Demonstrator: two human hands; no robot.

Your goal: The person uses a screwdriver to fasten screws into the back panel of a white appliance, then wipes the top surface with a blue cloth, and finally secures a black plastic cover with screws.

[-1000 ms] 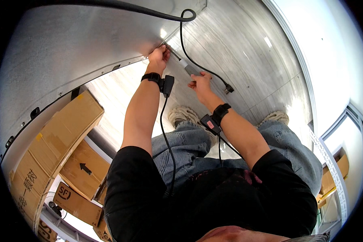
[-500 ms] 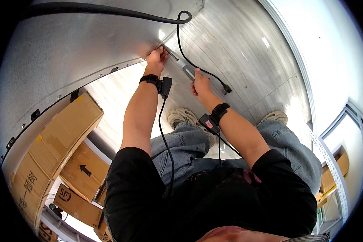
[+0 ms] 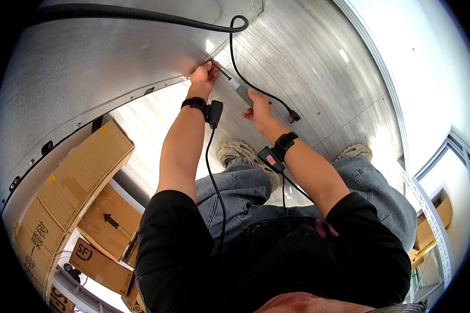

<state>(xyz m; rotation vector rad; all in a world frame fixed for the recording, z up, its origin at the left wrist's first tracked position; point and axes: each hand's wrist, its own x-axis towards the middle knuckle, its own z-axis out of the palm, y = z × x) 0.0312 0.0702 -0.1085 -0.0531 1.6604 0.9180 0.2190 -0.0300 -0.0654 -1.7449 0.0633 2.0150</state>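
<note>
My left hand presses its fingertips against the lower edge of a curved grey metal panel. My right hand grips the grey handle of a screwdriver-like tool. Its thin shaft points up-left to the spot at my left fingertips. What sits under the tip is too small to tell. A black cable loops down from the panel's top, passes between both hands and ends in a plug near my right wrist. Both wrists wear black bands with small devices and cords.
Several brown cardboard boxes are stacked at the lower left beside the panel. A ribbed metal floor lies ahead, with my shoes on it. A perforated white rack upright and a box stand at the right.
Both hands stay at the panel's edge; the right hand has shifted slightly on the tool's handle. The cable loop has barely moved.
</note>
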